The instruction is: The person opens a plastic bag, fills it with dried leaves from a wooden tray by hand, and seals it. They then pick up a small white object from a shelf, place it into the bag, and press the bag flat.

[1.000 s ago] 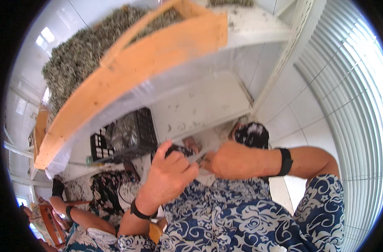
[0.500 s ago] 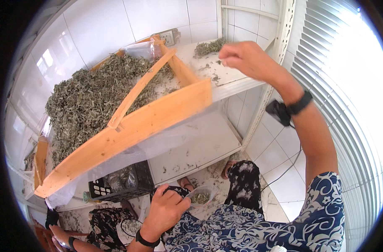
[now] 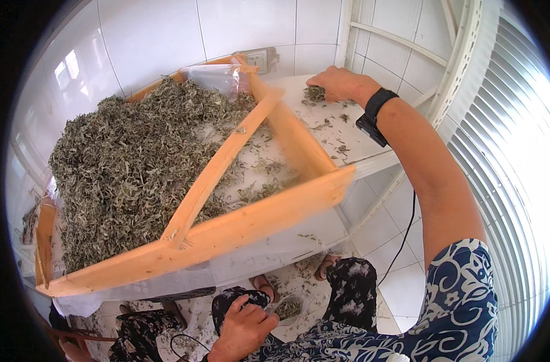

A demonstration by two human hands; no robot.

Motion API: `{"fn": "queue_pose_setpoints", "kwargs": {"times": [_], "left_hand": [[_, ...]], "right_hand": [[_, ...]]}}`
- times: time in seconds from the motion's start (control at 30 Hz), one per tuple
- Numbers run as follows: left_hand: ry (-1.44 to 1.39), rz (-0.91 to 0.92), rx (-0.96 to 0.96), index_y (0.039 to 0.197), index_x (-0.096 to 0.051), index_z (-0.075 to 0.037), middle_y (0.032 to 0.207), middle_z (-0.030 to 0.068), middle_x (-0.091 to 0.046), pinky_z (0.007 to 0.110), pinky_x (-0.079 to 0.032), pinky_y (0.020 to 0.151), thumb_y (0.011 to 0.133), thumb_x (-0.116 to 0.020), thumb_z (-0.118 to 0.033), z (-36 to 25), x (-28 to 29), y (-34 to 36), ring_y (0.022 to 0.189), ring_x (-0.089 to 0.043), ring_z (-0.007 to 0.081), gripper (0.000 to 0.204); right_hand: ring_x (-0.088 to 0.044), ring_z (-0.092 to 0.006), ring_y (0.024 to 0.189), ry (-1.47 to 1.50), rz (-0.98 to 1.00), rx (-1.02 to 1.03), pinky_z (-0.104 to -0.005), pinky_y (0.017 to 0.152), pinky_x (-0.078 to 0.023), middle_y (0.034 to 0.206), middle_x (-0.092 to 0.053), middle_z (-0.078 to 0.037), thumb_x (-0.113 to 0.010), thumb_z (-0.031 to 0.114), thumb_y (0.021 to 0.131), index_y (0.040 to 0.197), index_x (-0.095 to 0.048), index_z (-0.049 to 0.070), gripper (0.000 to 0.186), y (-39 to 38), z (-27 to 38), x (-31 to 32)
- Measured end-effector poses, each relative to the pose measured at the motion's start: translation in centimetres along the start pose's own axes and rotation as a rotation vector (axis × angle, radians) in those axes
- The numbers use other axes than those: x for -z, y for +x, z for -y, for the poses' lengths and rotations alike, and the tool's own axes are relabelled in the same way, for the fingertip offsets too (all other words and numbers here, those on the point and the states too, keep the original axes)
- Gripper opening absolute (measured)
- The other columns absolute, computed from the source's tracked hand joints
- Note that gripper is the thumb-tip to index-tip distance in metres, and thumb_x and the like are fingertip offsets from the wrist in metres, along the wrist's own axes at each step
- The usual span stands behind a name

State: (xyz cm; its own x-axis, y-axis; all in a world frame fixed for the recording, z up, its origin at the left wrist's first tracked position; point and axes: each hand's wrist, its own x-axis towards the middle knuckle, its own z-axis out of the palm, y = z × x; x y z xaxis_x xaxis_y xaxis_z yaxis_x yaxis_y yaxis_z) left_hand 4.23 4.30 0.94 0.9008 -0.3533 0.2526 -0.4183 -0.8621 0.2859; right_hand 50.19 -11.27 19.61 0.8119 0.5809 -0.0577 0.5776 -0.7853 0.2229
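My left hand (image 3: 243, 329), low in the view, is closed on a clear plastic bag (image 3: 289, 308) that has some dried leaves in it. My right hand (image 3: 341, 84) reaches to the white shelf (image 3: 323, 136) at the back, its fingers curled onto a small clump of dried grey-green leaves (image 3: 314, 95). A black strapped device (image 3: 368, 127) is on my right wrist, with a cable hanging below. Left of that hand, a pale wooden frame (image 3: 263, 205) surrounds a large heap of dried leaves (image 3: 130, 157) on the shelf. Plastic sheeting (image 3: 211, 77) shows at the frame's back.
Another person's legs (image 3: 145, 335) and hand (image 3: 76, 350) are at lower left. White metal shelving posts (image 3: 459, 54) and a ribbed pale panel (image 3: 516, 181) stand on the right. A socket (image 3: 257, 63) is on the tiled wall. Leaf scraps lie on the floor (image 3: 395, 289).
My right hand has risen from the bag beside my left hand up to the leaves on the shelf. My left hand stays low with the bag. The view has shifted up toward the shelf.
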Motion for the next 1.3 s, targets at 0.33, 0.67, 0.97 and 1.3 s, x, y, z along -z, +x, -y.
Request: {"fn": "queue_pose_setpoints", "kwargs": {"times": [0.33,0.67,0.97,1.3], "left_hand": [[-0.067,-0.004,0.000,0.083,-0.064,-0.018,0.067,0.0005,-0.047,0.044,-0.045,0.094,0.070,-0.067,-0.005,0.8,-0.2,0.3,0.073,-0.058,0.0197,0.019],[0.003,-0.045,-0.005,0.083,-0.062,-0.013,0.067,0.0031,-0.048,0.043,-0.045,0.090,0.070,-0.063,-0.007,-1.8,1.0,-1.5,0.075,-0.058,0.0223,0.015],[0.027,-0.160,-0.033,0.081,-0.061,-0.009,0.067,0.0053,-0.049,0.042,-0.047,0.085,0.071,-0.061,-0.003,-4.3,0.8,-1.4,0.070,-0.057,0.0239,0.012],[0.078,-0.118,-0.026,0.085,-0.063,-0.009,0.067,0.0036,-0.049,0.038,-0.047,0.086,0.068,-0.065,-0.004,-7.5,-1.1,-2.2,0.070,-0.056,0.0225,0.017]], "right_hand": [[-0.061,-0.0369,0.104,-0.010,-0.148,0.141,-0.0451,0.090,-0.049,0.113,-0.064,-0.019,-0.062,0.010,0.081,0.131,-0.055,0.014,0.051,2.6,-1.4,-2.3],[-0.058,-0.0183,0.097,0.830,-0.281,0.164,-0.0308,0.091,-0.045,0.105,-0.065,-0.008,-0.060,0.016,0.081,0.131,-0.054,0.010,0.051,-15.5,-2.3,-0.4],[-0.057,-0.0152,0.105,1.466,0.004,0.330,-0.0286,0.093,-0.045,0.113,-0.059,-0.005,-0.062,0.009,0.082,0.131,-0.048,0.005,0.052,-32.5,6.0,-8.3],[-0.065,-0.0300,0.081,1.170,0.252,0.691,-0.0387,0.070,-0.049,0.089,-0.064,-0.017,-0.060,0.010,0.080,0.116,-0.052,0.005,0.038,-35.2,15.8,-14.8]]}}
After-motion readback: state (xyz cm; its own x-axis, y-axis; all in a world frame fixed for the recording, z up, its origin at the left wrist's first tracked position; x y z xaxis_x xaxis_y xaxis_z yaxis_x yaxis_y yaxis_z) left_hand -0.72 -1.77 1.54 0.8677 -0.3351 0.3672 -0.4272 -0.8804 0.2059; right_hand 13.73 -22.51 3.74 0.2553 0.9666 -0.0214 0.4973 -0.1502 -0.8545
